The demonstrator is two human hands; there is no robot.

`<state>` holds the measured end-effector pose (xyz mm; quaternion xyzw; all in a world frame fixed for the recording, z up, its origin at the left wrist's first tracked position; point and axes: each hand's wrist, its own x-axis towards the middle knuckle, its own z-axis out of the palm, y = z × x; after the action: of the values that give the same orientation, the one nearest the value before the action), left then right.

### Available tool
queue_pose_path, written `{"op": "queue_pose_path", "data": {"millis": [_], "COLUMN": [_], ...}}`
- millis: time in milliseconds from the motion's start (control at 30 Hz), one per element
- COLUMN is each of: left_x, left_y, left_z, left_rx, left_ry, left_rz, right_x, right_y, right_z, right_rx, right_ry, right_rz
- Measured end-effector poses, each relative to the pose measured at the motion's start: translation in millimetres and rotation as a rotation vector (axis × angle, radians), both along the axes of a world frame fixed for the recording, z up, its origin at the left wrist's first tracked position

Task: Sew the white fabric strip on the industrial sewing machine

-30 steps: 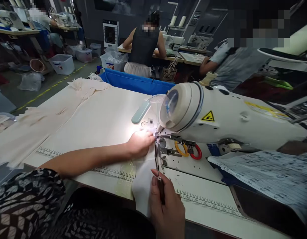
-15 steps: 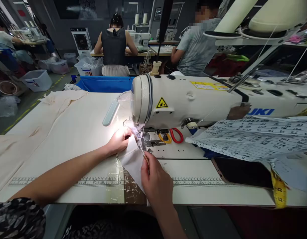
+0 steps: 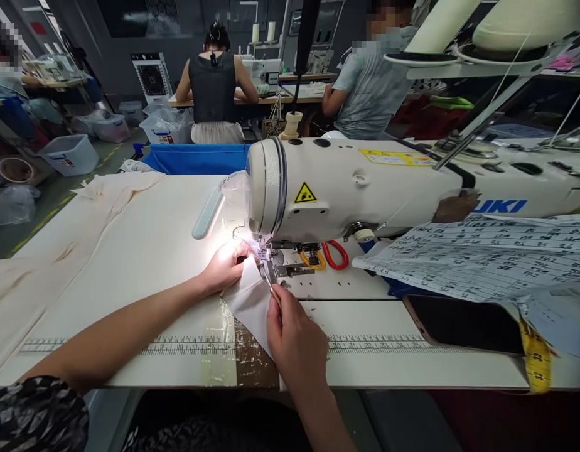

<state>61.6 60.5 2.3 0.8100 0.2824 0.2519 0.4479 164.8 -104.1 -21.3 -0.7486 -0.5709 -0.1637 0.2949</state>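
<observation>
My left hand (image 3: 226, 267) pinches the top edge of a white piece of fabric (image 3: 250, 301), just left of the presser foot (image 3: 265, 253). The fabric hangs down over the table toward its front edge. In my right hand (image 3: 297, 342) is a slim metal tool (image 3: 267, 277) that looks like tweezers, brownish near my fingers. Its tip is at the fabric beside the presser foot; whether it grips the cloth is too small to tell. The sewing machine (image 3: 341, 182) stands over both hands, its lamp lighting the needle area.
Pale fabric (image 3: 49, 263) lies along the table's left. A light-blue handled tool (image 3: 208, 215) rests behind my left hand. To the right are red-handled scissors (image 3: 336, 255), printed cloth (image 3: 488, 257), a phone (image 3: 459, 323) and a tape measure (image 3: 536, 358). Co-workers sit at machines beyond.
Both hands, the fabric and the tool stay almost where they were. The view has shifted slightly, so the phone and tape measure appear a little farther right.
</observation>
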Motion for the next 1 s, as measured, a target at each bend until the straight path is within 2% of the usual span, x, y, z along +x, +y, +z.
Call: {"op": "queue_pose_path", "data": {"millis": [233,700,900,1000], "left_x": [0.3,1.6,1.5,2.2], "left_y": [-0.2,2.3,4.0,4.7], "left_z": [0.2,-3.5,-6.0,-8.4], "left_rx": [0.039,0.018,0.088,0.171], "left_ry": [-0.005,0.012,0.043,0.114], "left_rz": [-0.018,-0.022,-0.046,-0.04], "right_x": [0.6,0.7,-0.4,-0.9], "right_y": [2.8,2.7,4.0,4.0], "right_z": [-0.9,-1.5,0.9,0.7], "right_rx": [0.003,0.028,0.039,0.041], "right_ry": [-0.018,-0.019,-0.035,-0.036], "right_rz": [-0.006,-0.002,-0.009,-0.006]}}
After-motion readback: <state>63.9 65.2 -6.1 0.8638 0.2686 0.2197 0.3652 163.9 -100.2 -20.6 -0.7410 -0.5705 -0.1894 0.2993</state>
